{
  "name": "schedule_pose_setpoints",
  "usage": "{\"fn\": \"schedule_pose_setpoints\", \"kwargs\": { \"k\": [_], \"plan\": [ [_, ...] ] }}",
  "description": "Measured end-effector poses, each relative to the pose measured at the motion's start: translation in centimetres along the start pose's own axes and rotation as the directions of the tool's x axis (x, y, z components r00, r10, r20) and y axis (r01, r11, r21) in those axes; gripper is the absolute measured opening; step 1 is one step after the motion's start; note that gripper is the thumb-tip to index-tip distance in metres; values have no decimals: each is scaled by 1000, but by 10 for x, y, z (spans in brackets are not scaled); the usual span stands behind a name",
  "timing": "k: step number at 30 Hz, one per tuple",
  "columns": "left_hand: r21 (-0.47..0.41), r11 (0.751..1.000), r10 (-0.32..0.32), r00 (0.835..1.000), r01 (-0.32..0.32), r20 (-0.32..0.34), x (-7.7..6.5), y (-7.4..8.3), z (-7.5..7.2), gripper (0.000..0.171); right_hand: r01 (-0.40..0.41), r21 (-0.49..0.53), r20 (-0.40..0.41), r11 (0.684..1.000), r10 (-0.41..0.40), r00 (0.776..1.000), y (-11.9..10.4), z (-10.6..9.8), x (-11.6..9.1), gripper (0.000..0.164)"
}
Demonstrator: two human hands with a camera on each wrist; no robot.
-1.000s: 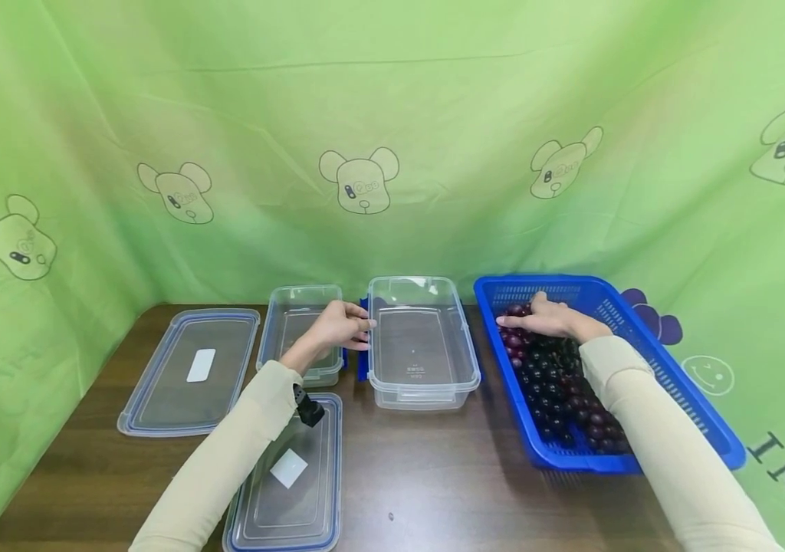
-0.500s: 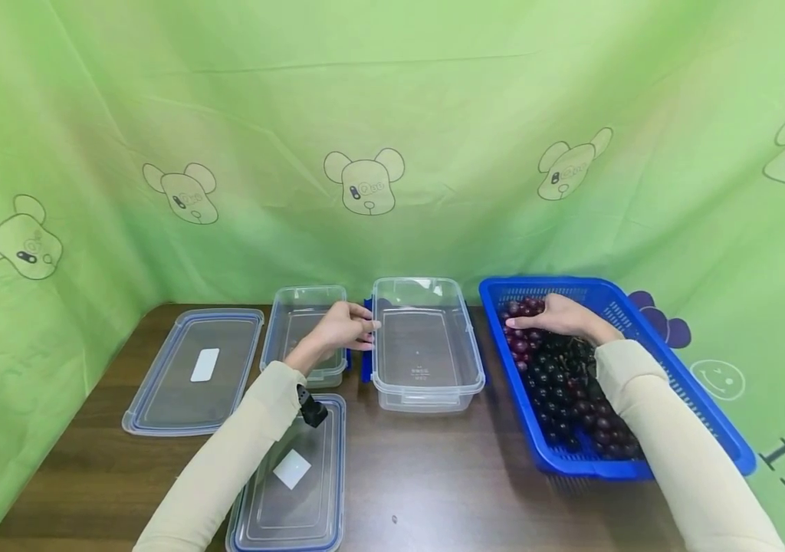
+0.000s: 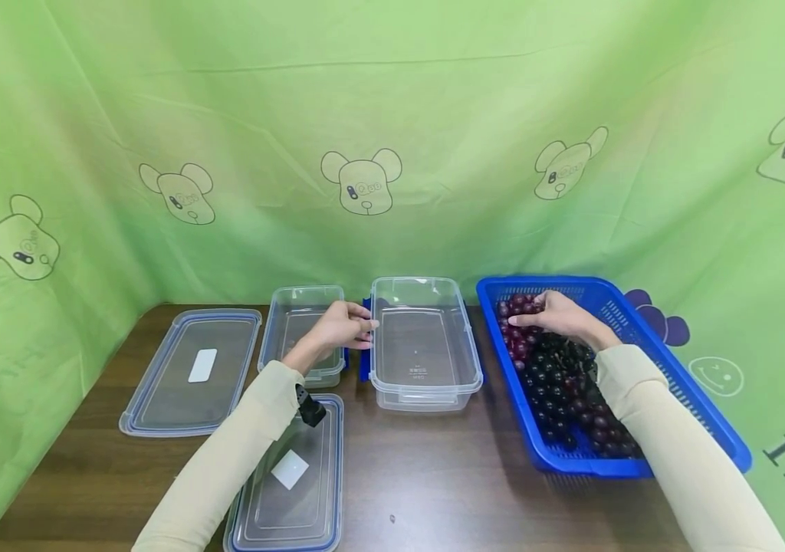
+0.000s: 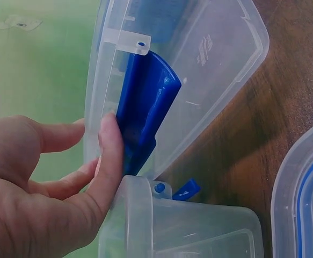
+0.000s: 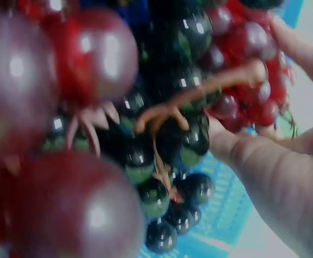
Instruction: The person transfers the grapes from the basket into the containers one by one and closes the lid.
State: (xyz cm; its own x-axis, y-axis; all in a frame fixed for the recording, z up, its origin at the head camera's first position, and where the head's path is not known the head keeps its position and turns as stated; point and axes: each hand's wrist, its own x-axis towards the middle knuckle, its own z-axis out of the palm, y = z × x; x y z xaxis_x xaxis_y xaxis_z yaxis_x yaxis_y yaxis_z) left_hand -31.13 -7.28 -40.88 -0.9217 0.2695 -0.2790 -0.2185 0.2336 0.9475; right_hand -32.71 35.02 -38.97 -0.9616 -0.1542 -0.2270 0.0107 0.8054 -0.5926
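Observation:
My left hand [image 3: 340,328] pinches the left rim of a clear plastic food container [image 3: 413,376]. In the left wrist view its thumb and fingers lie on either side of that rim, beside a blue latch [image 4: 151,102] that hangs unfastened. My right hand [image 3: 566,317] reaches into a blue basket [image 3: 592,465] and holds a bunch of red grapes [image 5: 247,48] at the far left of it. Black grapes [image 3: 547,383] lie nearer, with more dark red grapes [image 3: 602,429] at the front. The far fingers of the right hand are partly hidden.
A second clear container [image 3: 282,337] stands just left of the first, partly behind my left hand. Two clear lids with blue seals lie flat: one lid [image 3: 172,395] at the left, another lid [image 3: 296,514] under my left forearm. A green printed curtain [image 3: 365,84] borders the table.
My right hand has shifted slightly right and lifted a little at the basket's far end, and more red grapes show beside it. The left hand stays at the container's rim.

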Motion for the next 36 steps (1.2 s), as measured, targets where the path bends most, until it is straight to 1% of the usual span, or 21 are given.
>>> {"fn": "schedule_pose_setpoints", "kwargs": {
  "k": [1, 4, 5, 7, 8, 11, 15, 17, 19, 20, 21, 22, 24, 28, 29, 33, 36],
  "plan": [
    [1, 1000, 1, 1000, -1, -1, 0, 0, 0, 40, 2, 16, 1, 1000, -2, 1000, -1, 1, 1, 57],
    [5, 1000, 3, 1000, -3, -3, 0, 0, 0, 40, -28, 90, 4, 996, 28, 1000, -2, 4, 3, 53],
    [7, 1000, 4, 1000, -4, -4, 0, 0, -1, 39, -42, 109, 6, 993, 41, 999, -2, 5, 3, 52],
    [8, 1000, 6, 1000, -6, -4, 0, 0, -1, 39, -69, 162, 16, 984, 67, 998, -2, 6, 5, 55],
    [8, 1000, 7, 1000, -7, -2, 0, -1, -1, 39, -78, 181, 16, 980, 77, 997, -2, 7, 6, 52],
    [12, 1000, 10, 1000, -10, -2, 0, 0, -1, 39, -73, 219, 21, 973, 70, 997, -2, 9, 8, 44],
    [13, 1000, 11, 1000, -11, -3, 0, -1, -1, 39, -77, 264, 9, 961, 77, 997, -1, 11, 10, 49],
    [12, 1000, 11, 1000, -11, -3, 0, -1, -1, 39, -81, 272, -9, 959, 87, 996, -1, 11, 10, 54],
    [9, 1000, 14, 1000, -14, -3, 1, -2, 0, 40, -81, 270, -27, 959, 92, 995, -2, 11, 9, 66],
    [8, 1000, 14, 1000, -14, -3, 0, -2, 0, 40, -77, 268, -40, 960, 91, 995, -3, 11, 8, 78],
    [6, 1000, 15, 1000, -15, -3, 0, -2, 0, 40, -77, 258, -51, 963, 93, 994, -3, 12, 8, 94],
    [4, 1000, 15, 1000, -15, -2, 0, -2, 0, 40, -71, 245, -62, 967, 89, 994, -4, 12, 8, 105],
    [3, 1000, 16, 1000, -16, -3, 0, -2, 0, 41, -55, 228, -86, 972, 76, 993, -5, 12, 9, 107],
    [3, 1000, 17, 1000, -17, -3, 0, -2, -1, 42, -36, 206, -119, 978, 62, 991, -6, 12, 7, 94],
    [3, 1000, 17, 1000, -17, -3, 0, -3, -1, 42, -36, 214, -123, 976, 64, 990, -5, 12, 7, 90],
    [-1, 1000, 18, 1000, -18, 1, 1, -4, -1, 42, -29, 236, -155, 971, 68, 986, -5, 10, 5, 89],
    [-3, 1000, 19, 1000, -19, 4, 2, -4, -1, 41, 4, 255, -202, 967, 49, 978, -3, 7, 5, 80]
  ]
}}
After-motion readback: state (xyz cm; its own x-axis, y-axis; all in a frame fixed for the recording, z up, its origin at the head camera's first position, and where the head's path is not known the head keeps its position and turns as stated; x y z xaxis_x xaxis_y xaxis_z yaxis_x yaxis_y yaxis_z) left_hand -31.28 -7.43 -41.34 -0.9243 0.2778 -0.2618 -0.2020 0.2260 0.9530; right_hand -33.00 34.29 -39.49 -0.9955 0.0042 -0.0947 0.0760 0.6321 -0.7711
